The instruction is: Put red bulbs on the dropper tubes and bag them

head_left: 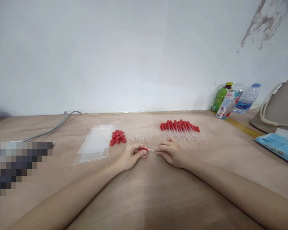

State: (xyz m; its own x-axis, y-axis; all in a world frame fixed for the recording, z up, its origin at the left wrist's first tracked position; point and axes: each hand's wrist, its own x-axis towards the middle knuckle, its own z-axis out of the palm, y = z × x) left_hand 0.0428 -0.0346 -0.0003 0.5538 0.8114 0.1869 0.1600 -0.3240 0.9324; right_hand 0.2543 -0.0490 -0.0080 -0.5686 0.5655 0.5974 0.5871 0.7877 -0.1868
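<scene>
My left hand [132,155] is closed on a red rubber bulb [143,149]. My right hand [171,152] pinches a thin clear dropper tube [151,150], whose other end meets the bulb between my hands. Whether the tube sits inside the bulb I cannot tell. Behind my left hand lies a pile of loose red bulbs [118,137]. A row of bare clear tubes [142,134] lies beyond the gap between my hands. Past my right hand, several droppers with red bulbs fitted [180,129] lie side by side.
Clear plastic bags [93,143] lie left of the loose bulbs. A grey cable [55,127] and a pixelated dark object [19,166] are at the far left. Drink bottles [246,99], a beige drawstring bag [278,105] and a blue packet [279,143] stand or lie at right.
</scene>
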